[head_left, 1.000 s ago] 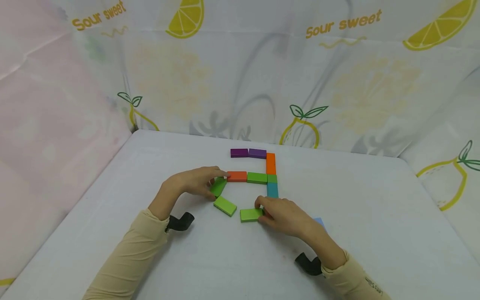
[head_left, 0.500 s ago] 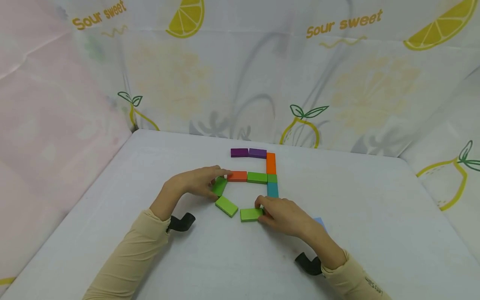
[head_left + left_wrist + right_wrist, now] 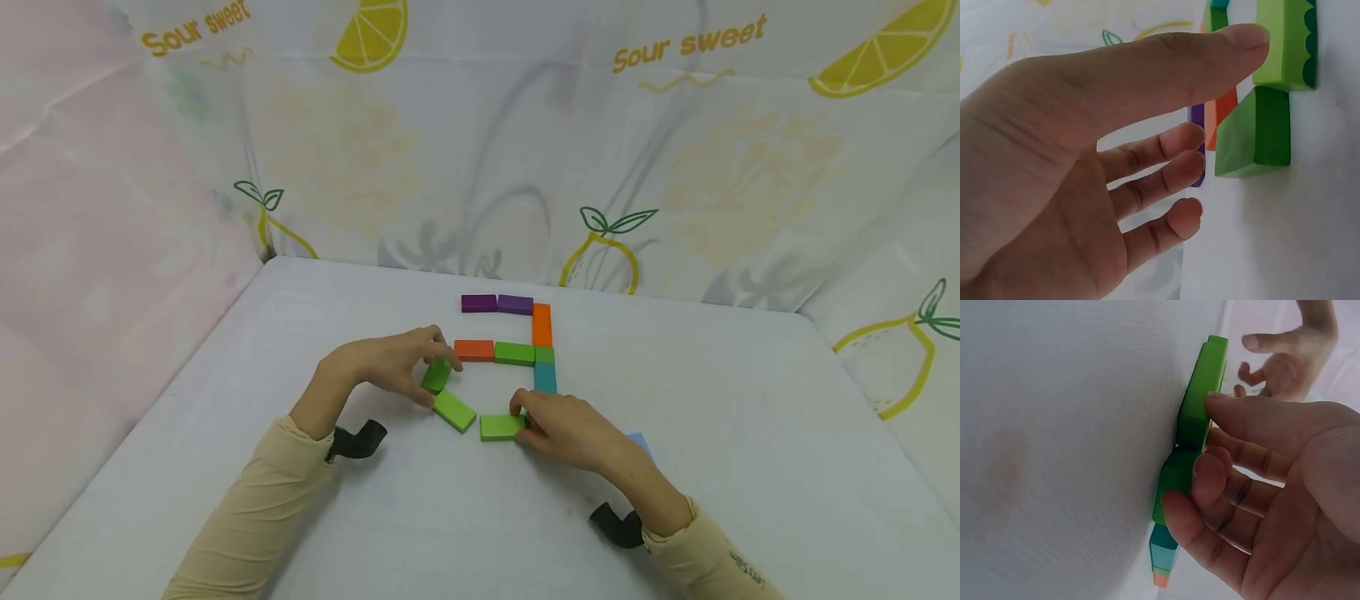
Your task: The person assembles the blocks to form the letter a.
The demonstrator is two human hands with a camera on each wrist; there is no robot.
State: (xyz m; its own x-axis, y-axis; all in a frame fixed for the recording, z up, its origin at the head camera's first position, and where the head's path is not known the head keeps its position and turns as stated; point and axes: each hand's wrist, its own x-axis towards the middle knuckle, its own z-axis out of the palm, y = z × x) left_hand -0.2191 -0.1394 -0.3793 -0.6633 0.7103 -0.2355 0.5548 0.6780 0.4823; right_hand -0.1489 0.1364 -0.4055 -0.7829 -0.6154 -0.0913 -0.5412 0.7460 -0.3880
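My left hand hovers around a dark green block, thumb and fingers spread; the left wrist view shows the same dark green block apart from the fingertips. Beside it lies a slanted light green block, its near end close to my left thumb. My right hand holds another light green block by its right end, thumb against its side. In the right wrist view, its other curled fingers touch a green block adjoining that one; from the head this block is mostly hidden.
An orange-red block and a green block form a row behind. To their right, orange and teal blocks line up. Two purple blocks lie farthest back. A light blue piece shows behind my right wrist.
The left dark green block and the slanted light green block have shifted slightly right. My left fingers have come off the orange-red block and spread. My right hand has stayed nearly still.
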